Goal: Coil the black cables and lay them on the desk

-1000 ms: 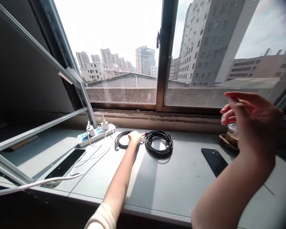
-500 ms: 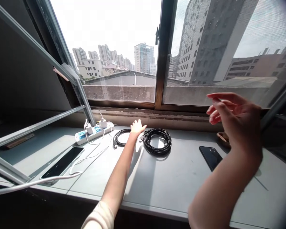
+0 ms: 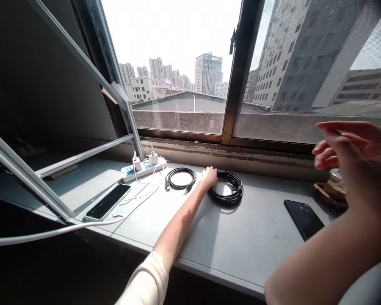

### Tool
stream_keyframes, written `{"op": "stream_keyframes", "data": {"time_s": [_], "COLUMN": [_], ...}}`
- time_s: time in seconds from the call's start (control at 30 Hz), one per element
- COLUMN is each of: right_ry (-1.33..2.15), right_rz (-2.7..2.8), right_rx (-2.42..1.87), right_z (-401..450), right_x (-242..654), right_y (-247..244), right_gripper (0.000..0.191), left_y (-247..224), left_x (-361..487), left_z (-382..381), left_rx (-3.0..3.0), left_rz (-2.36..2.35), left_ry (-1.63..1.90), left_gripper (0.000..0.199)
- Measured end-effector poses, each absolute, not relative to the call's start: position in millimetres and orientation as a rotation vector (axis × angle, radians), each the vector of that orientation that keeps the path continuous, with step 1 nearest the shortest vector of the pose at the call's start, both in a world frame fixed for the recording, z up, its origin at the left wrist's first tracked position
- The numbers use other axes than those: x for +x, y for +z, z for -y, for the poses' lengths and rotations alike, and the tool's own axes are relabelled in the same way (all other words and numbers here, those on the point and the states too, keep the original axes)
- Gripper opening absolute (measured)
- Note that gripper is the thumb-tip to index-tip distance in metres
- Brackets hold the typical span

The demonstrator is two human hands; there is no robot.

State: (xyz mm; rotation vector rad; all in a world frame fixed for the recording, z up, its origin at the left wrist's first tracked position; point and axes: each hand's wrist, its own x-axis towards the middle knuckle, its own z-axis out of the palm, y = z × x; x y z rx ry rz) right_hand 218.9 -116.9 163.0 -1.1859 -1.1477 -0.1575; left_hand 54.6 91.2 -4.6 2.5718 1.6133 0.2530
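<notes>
On the grey desk, a thick coil of black cable point(image 3: 227, 199) lies near the window. My left hand point(image 3: 209, 176) reaches over the desk, its fingers closed around the left side of that coil. A smaller coil of black cable point(image 3: 178, 186), with plugs at its ends, rests just left of this hand. My right hand point(image 3: 352, 146) is raised in the air at the right, above a dark phone point(image 3: 304, 218). Its fingers are loosely bent and apart, with nothing visible in them.
A white power strip point(image 3: 142, 169) with chargers plugged in stands at the back left. Another phone point(image 3: 108, 202) and a white cord point(image 3: 51, 234) lie in front of it. Metal frame bars point(image 3: 85, 156) cross the left side. A jar point(image 3: 335, 186) sits in a brown tray point(image 3: 324, 199).
My left hand has moved from between the two coils onto the thick coil and closed on its left side. My right hand stays raised. The view has turned left.
</notes>
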Motion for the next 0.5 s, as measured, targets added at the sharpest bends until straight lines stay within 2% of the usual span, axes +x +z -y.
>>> {"op": "stream_keyframes", "data": {"time_s": [0.3,0.5], "right_ry": [-0.101,-0.085], "right_rz": [1.144,1.171], "right_rx": [-1.183,-1.177], "right_z": [112,111], "right_x": [223,222], "right_y": [163,163], "right_gripper": [0.016,0.021], "left_y": [-19,-11], "left_x": [50,46], "left_z": [-92,-89], "left_rx": [2.609,2.503], "left_rz": [-1.599,-1.71], "left_ry": [0.351,0.437], "left_gripper": [0.032,0.033]}}
